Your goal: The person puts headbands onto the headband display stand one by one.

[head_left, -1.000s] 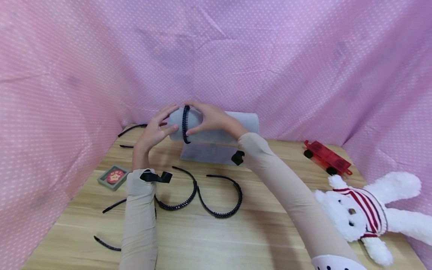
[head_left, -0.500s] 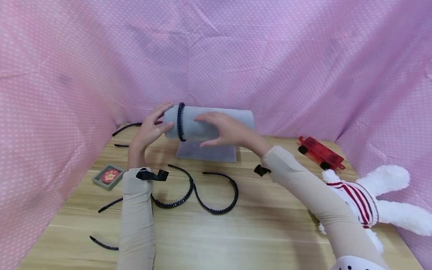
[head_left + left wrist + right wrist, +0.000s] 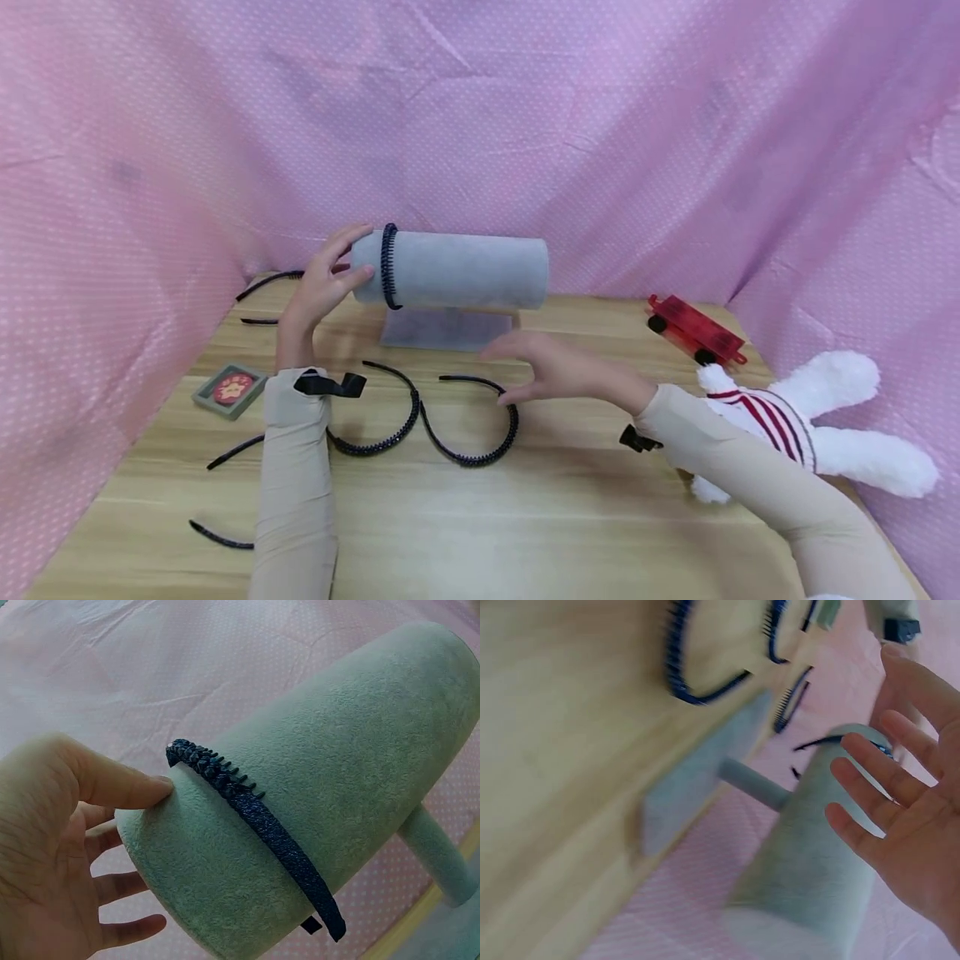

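Note:
A grey plush headband display stand (image 3: 465,271) lies lengthwise on its flat base, with a black toothed headband (image 3: 387,267) around its left part. My left hand (image 3: 318,287) holds the stand's left end; in the left wrist view the thumb (image 3: 139,787) rests on the plush beside the headband, while some fingers are beyond the end. My right hand (image 3: 558,367) hovers over the table in front of the stand, fingers spread and holding nothing. Near it lies another black headband (image 3: 483,461), and left of that one more headband (image 3: 367,451).
More black headbands lie at the left, partly hidden by the left arm, one headband tip (image 3: 221,537) showing nearest. A small grey framed tile (image 3: 231,390) lies there too. On the right are a red toy car (image 3: 696,329) and a white plush toy (image 3: 780,425). Pink dotted cloth (image 3: 480,117) surrounds the table.
My right hand has let go of the headband on the stand and moved right and toward me. The left hand stays at the stand's end. The head view has shifted slightly.

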`<action>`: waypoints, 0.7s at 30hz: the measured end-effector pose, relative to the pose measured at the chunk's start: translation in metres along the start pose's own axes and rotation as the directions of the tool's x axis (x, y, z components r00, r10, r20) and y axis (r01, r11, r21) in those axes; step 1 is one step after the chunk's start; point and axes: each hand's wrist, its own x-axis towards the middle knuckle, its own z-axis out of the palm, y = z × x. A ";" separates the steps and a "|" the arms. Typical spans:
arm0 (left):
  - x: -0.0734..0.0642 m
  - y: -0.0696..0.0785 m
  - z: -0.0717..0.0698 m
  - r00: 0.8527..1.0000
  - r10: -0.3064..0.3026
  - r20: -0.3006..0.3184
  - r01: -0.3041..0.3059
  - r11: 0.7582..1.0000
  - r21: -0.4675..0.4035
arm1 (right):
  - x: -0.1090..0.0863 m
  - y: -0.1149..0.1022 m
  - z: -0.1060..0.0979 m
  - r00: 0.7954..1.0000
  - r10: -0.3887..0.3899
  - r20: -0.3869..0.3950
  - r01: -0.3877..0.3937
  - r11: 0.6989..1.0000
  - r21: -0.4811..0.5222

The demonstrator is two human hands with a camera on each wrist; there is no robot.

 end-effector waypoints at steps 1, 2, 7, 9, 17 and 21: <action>0.000 0.000 -0.001 1.000 -0.002 -0.008 0.002 1.000 0.003 | -0.003 0.000 0.003 1.000 0.005 0.014 -0.005 1.000 0.007; 0.000 0.000 -0.002 1.000 0.000 -0.013 0.000 1.000 0.007 | -0.006 0.001 0.007 1.000 0.011 0.030 -0.011 1.000 0.010; -0.002 0.002 -0.004 1.000 0.005 -0.022 -0.004 0.999 0.046 | -0.017 0.005 0.024 0.997 0.029 0.077 -0.032 0.999 0.030; -0.003 0.004 -0.005 1.000 0.004 -0.024 -0.003 0.998 0.058 | -0.020 0.007 0.031 0.995 0.031 0.093 -0.034 0.999 0.034; -0.004 0.007 -0.007 0.999 -0.004 -0.041 0.007 0.997 0.077 | -0.027 0.007 0.052 0.994 0.008 0.113 -0.015 0.998 0.059; -0.006 0.004 -0.007 0.999 0.001 -0.044 0.003 0.997 0.077 | -0.029 0.006 0.058 0.992 0.003 0.129 -0.010 0.999 0.053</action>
